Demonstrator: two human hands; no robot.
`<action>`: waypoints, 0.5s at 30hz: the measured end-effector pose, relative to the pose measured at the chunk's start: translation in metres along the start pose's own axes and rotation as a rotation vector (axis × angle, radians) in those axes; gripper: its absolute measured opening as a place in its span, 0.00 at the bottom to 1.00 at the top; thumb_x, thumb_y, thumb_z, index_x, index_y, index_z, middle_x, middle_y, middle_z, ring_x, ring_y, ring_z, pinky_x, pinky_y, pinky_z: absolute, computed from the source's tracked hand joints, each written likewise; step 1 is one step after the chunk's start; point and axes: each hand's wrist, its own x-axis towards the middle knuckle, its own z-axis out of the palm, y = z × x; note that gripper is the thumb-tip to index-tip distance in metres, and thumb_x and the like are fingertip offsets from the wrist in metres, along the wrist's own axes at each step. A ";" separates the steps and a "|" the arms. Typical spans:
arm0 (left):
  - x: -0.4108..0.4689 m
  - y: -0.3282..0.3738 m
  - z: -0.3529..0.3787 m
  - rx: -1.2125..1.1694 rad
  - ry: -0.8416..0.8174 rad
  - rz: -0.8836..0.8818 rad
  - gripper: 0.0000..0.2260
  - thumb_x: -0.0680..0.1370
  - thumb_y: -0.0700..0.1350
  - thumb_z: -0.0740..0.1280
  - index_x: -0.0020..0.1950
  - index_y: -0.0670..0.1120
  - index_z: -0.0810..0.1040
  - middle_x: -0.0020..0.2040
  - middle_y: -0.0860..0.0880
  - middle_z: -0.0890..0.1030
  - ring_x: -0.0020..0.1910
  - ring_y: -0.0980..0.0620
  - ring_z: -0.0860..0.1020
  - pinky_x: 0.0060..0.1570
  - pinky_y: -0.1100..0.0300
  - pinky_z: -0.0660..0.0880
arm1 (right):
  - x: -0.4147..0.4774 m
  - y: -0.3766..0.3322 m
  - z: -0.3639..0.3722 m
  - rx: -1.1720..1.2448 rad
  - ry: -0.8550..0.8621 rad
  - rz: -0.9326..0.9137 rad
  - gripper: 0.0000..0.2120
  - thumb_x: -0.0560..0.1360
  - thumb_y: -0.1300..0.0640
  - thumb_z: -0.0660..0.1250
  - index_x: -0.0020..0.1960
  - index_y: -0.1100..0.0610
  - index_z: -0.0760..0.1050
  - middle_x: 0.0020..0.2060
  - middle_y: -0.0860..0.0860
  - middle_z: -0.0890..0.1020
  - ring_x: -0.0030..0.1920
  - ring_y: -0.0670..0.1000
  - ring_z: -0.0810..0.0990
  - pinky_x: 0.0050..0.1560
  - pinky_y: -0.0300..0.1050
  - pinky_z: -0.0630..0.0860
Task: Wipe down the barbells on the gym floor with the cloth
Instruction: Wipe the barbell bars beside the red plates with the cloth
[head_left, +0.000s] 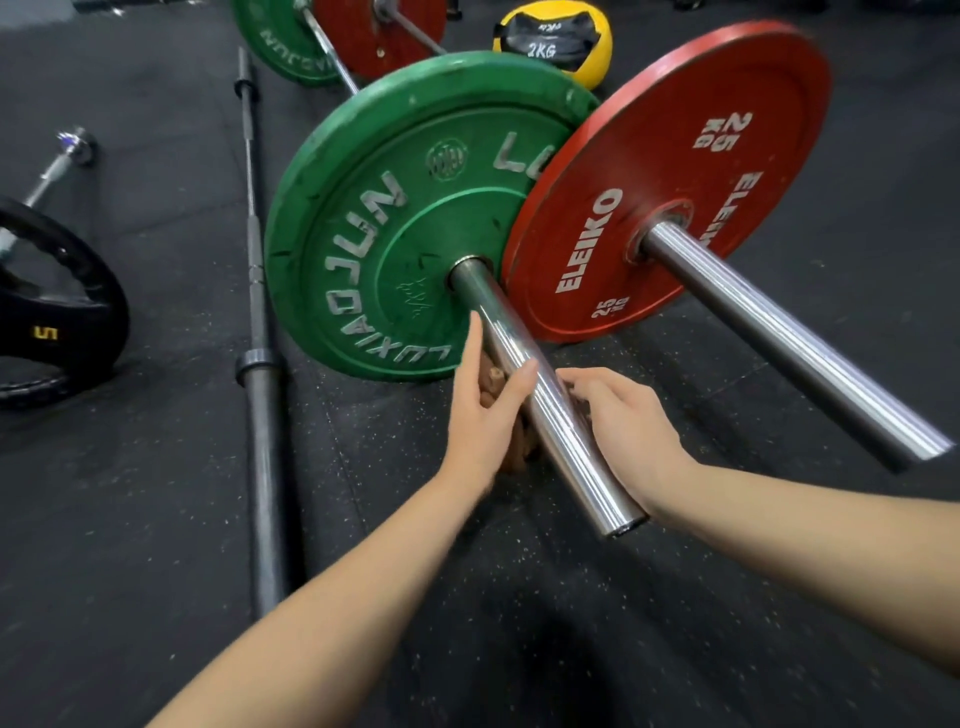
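Note:
A barbell with a green plate (363, 234) lies on the floor, its chrome sleeve (563, 436) pointing toward me. A brownish cloth (492, 382) is bunched under that sleeve. My left hand (478, 415) holds the cloth from the left, with the thumb on top of the sleeve and the index finger stretched toward the plate. From the right, my right hand (623, 431) curls its fingers onto the cloth beside the sleeve. A second barbell with a red 25 kg plate (675, 156) and its own sleeve (779, 332) lies just to the right.
A bare dark bar (260, 364) lies on the black rubber floor to the left. Beyond it are a black 5 kg plate (62, 312) and a short chrome bar (72, 150). A yellow 2 kg ball (556, 41) sits behind the plates.

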 end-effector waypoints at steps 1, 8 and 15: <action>0.006 0.003 -0.001 -0.017 0.013 -0.013 0.38 0.75 0.59 0.75 0.79 0.70 0.58 0.78 0.55 0.68 0.74 0.54 0.71 0.74 0.44 0.68 | -0.001 -0.001 0.000 -0.018 -0.008 0.000 0.15 0.83 0.53 0.58 0.57 0.43 0.83 0.50 0.36 0.83 0.51 0.39 0.80 0.47 0.36 0.71; -0.040 0.002 0.016 -0.054 -0.093 -0.059 0.40 0.76 0.58 0.74 0.81 0.68 0.53 0.77 0.57 0.69 0.72 0.57 0.73 0.73 0.46 0.69 | -0.001 0.002 -0.003 -0.061 -0.014 0.012 0.16 0.83 0.53 0.56 0.60 0.43 0.82 0.52 0.39 0.84 0.54 0.43 0.81 0.56 0.44 0.77; -0.045 0.014 0.016 -0.151 -0.020 -0.114 0.41 0.77 0.50 0.74 0.81 0.66 0.52 0.68 0.60 0.78 0.67 0.57 0.77 0.71 0.47 0.72 | -0.003 0.002 -0.003 0.097 0.045 0.186 0.18 0.80 0.51 0.56 0.49 0.46 0.86 0.45 0.48 0.86 0.47 0.53 0.85 0.52 0.53 0.81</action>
